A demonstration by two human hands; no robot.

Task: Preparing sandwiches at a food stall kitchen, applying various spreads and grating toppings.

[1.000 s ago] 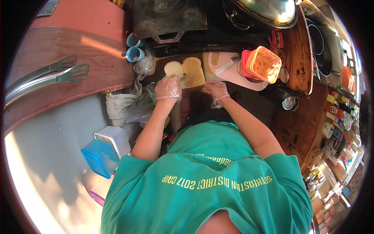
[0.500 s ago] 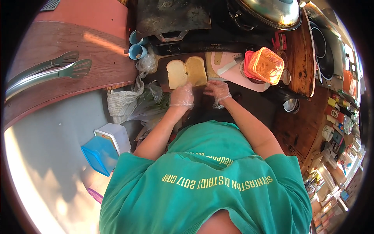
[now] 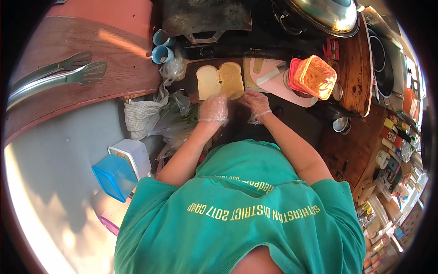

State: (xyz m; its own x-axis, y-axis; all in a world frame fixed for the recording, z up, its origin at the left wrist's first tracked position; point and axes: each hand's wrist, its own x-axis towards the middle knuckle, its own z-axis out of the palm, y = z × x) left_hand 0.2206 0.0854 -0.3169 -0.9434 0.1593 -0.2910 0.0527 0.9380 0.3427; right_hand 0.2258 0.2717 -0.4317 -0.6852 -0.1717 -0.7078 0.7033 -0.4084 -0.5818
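Observation:
Two slices of bread lie side by side on a dark board. The left one is a pale bread slice (image 3: 208,81); the right one is a bread slice with a yellowish-brown spread (image 3: 232,78) and a small dark spot at its inner edge. My left hand (image 3: 213,109), in a clear plastic glove, has its fingers curled at the near edge, at the spread slice's lower left corner. My right hand (image 3: 257,105), gloved likewise, closes its fingers at that slice's lower right corner. The fingertips are partly hidden.
A pink cutting board (image 3: 278,84) with a knife (image 3: 270,76) lies to the right, beside an orange-red plastic container (image 3: 315,77). Behind stand a black stove (image 3: 237,51), a griddle (image 3: 205,20) and a lidded pan (image 3: 326,18). Blue cups (image 3: 162,55) and tongs (image 3: 59,80) are left.
My right hand has moved left and slightly up, from apart from the bread to the spread slice's near corner. My left hand stays at the near edge. The view has shifted slightly.

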